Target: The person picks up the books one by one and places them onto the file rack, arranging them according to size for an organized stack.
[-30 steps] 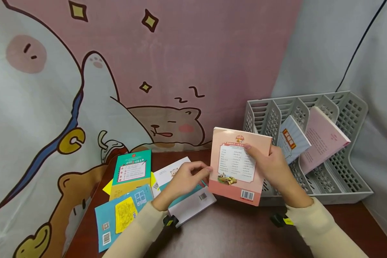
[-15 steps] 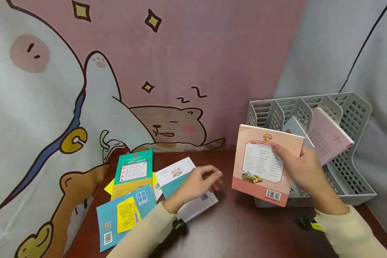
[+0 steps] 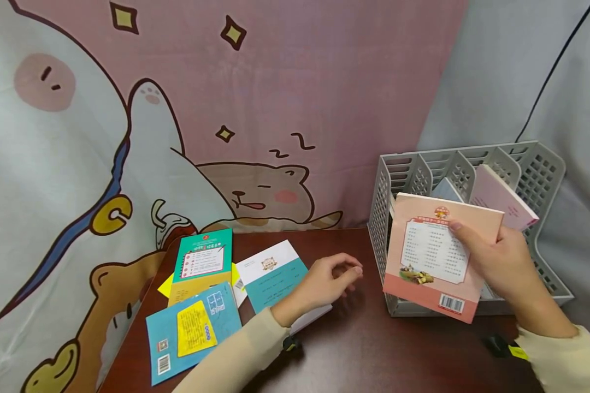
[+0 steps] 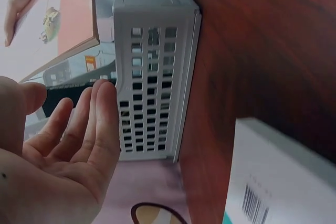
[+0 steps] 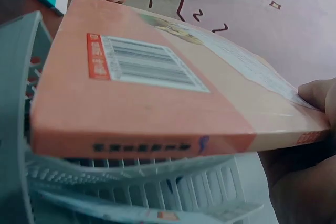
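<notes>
My right hand [image 3: 506, 267] grips a pink book [image 3: 437, 251] by its right edge, thumb across the printed cover. The book is held up before the grey file rack [image 3: 408, 309], hiding part of its left compartments. In the right wrist view the book's spine and barcode [image 5: 152, 61] face the camera, with the rack beneath. My left hand [image 3: 326, 284] hovers with loosely bent fingers above a teal and white book [image 3: 270, 278], holding nothing. The left wrist view has the left hand [image 4: 68, 156] beside the rack's perforated side wall [image 4: 152, 82], apart from the pink book.
A green book [image 3: 204, 256] and a blue book with a yellow panel [image 3: 221, 327] overlap on the left of the dark red table [image 3: 364, 349]. A pale pink book [image 3: 501, 196] and a light blue book [image 3: 446, 189] lean in the rack. A patterned curtain hangs behind.
My right hand has carried the pink book rightward to the front of the rack. The left hand has come off the book and shifted right, fingers loose.
</notes>
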`<action>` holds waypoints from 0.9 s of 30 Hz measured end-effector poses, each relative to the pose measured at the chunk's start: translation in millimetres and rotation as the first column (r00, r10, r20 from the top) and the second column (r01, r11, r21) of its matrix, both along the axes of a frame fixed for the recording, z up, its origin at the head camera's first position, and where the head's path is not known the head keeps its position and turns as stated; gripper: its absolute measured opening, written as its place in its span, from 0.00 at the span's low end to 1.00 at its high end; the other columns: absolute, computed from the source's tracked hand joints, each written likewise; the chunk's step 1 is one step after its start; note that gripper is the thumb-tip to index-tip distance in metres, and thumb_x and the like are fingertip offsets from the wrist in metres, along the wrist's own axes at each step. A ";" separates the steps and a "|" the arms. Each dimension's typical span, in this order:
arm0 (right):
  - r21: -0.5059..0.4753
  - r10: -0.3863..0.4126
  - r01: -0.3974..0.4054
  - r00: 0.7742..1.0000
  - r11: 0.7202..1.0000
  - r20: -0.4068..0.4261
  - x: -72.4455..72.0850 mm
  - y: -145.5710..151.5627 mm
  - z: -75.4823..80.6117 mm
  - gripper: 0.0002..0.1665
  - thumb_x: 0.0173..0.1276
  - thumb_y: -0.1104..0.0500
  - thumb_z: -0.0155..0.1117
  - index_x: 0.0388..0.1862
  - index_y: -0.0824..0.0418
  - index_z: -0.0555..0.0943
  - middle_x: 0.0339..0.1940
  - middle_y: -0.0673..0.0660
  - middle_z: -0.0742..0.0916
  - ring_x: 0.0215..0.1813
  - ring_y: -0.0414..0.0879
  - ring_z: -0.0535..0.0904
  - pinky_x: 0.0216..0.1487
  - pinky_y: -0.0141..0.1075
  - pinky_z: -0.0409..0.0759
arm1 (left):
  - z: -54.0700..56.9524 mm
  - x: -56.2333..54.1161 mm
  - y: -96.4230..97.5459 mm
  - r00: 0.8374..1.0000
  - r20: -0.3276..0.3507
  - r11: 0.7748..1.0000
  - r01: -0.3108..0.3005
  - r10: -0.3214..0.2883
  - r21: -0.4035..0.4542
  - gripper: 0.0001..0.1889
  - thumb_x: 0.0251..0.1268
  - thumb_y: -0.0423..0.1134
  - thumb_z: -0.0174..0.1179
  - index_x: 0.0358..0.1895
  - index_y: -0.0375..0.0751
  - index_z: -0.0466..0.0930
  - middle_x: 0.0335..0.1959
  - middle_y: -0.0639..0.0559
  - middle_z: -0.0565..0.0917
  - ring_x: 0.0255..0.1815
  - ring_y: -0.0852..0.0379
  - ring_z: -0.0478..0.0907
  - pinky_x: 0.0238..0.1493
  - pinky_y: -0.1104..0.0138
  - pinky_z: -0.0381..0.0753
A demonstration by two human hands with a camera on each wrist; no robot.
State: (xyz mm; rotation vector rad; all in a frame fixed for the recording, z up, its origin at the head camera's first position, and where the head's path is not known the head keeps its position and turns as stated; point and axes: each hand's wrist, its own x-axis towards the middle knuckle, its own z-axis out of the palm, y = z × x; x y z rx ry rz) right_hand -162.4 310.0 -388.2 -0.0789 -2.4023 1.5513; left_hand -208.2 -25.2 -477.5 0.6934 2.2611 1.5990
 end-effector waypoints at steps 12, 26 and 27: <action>-0.045 -0.127 0.134 0.983 0.990 0.135 10.8 37.1 -1.5 0.07 0.81 0.47 0.70 0.47 0.34 0.79 0.24 0.30 0.89 0.20 0.38 0.89 0.21 0.36 0.87 | -6.2 6.7 25.6 1.000 0.013 1.000 -0.010 0.010 -0.012 0.14 0.83 0.49 0.65 0.62 0.51 0.85 0.43 0.54 0.92 0.31 0.54 0.90 0.33 0.69 0.87; 0.046 -0.325 0.322 0.938 0.946 0.117 15.7 47.5 9.6 0.07 0.81 0.40 0.66 0.44 0.31 0.75 0.20 0.23 0.83 0.17 0.32 0.83 0.18 0.30 0.81 | -15.6 15.0 61.4 0.999 -0.010 0.985 -0.054 0.053 -0.161 0.45 0.77 0.60 0.67 0.89 0.52 0.59 0.82 0.52 0.77 0.66 0.61 0.87 0.59 0.73 0.84; 0.052 -0.331 0.327 0.937 0.944 0.116 15.4 47.2 10.0 0.07 0.82 0.39 0.65 0.44 0.30 0.75 0.21 0.22 0.82 0.17 0.32 0.83 0.18 0.30 0.81 | -16.5 15.4 63.7 0.998 -0.015 0.984 -0.060 0.058 -0.166 0.46 0.77 0.60 0.67 0.90 0.52 0.57 0.84 0.51 0.75 0.69 0.59 0.86 0.61 0.73 0.83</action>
